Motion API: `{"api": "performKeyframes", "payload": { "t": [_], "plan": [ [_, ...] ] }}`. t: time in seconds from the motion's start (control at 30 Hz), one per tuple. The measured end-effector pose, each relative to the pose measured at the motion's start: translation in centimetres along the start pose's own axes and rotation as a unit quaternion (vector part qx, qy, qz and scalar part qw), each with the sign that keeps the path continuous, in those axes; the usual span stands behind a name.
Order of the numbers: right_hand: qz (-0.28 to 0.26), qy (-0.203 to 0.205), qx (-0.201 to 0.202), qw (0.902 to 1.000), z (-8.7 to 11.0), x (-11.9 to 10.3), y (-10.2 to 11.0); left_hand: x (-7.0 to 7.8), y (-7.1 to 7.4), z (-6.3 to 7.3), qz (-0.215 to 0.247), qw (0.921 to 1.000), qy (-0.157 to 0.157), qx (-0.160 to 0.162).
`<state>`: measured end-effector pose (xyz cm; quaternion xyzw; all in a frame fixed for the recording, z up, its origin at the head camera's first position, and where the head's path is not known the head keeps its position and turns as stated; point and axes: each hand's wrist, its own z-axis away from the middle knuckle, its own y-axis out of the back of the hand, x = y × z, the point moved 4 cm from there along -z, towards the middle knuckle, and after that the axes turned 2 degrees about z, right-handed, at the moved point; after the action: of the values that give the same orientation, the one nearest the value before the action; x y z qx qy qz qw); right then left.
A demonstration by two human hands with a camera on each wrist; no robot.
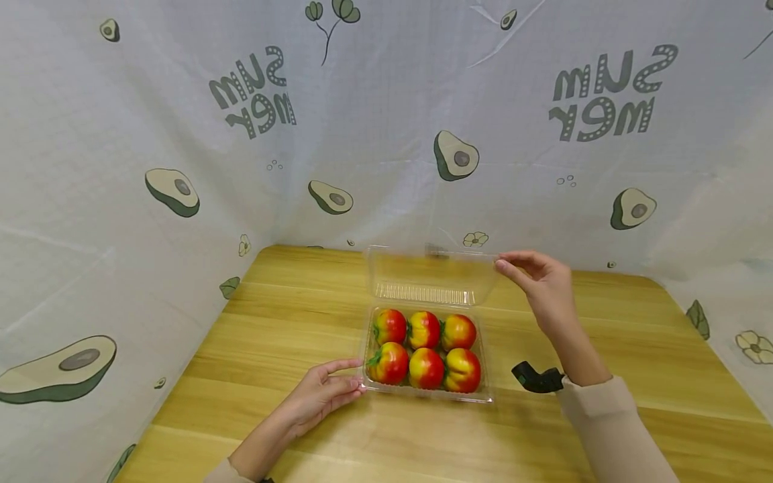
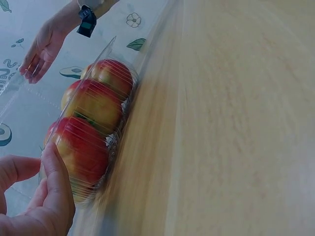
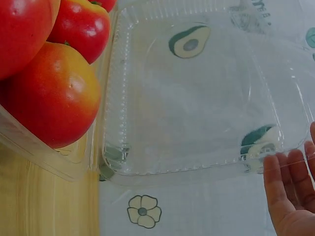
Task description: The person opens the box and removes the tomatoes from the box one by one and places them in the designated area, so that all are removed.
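Observation:
A clear plastic clamshell box (image 1: 429, 396) sits on the table, its base filled with several red-and-yellow, tomato-like fruits (image 1: 426, 368) in two rows. The lid (image 1: 431, 272) stands raised at the back, hinged along the far side of the base. My left hand (image 1: 320, 396) pinches the near left corner of the base between thumb and fingers; the left wrist view shows the thumb and fingertips at its rim. At the lid's outer right corner, my right hand (image 1: 546, 282) pinches the edge, with the thumb in front. In the right wrist view, its fingers (image 3: 274, 182) show through the clear plastic.
The wooden table (image 1: 290, 308) extends to both sides of the box. A white cloth (image 1: 374, 134) printed with avocados and lettering hangs behind the table and along its sides. A black device (image 1: 537, 378) is strapped at my right wrist.

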<state>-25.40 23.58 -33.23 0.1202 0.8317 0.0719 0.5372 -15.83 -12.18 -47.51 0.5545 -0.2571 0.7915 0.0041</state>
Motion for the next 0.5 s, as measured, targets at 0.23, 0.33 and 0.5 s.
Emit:
{"api": "performKeyframes", "payload": {
  "t": [0.23,0.33,0.5],
  "plan": [
    [-0.037,-0.024,-0.013,0.9990,-1.6,0.6,-0.1,-0.1,0.1,-0.2,0.001,1.0000,0.002,0.002],
    [-0.043,-0.036,-0.022,0.9982,-2.2,1.0,-0.3,-0.1,0.1,-0.2,0.001,1.0000,0.001,0.003],
    [-0.053,-0.060,-0.045,0.9957,-3.4,1.7,-0.3,-0.2,0.0,-0.1,0.001,1.0000,0.002,0.003]
  ]
}}
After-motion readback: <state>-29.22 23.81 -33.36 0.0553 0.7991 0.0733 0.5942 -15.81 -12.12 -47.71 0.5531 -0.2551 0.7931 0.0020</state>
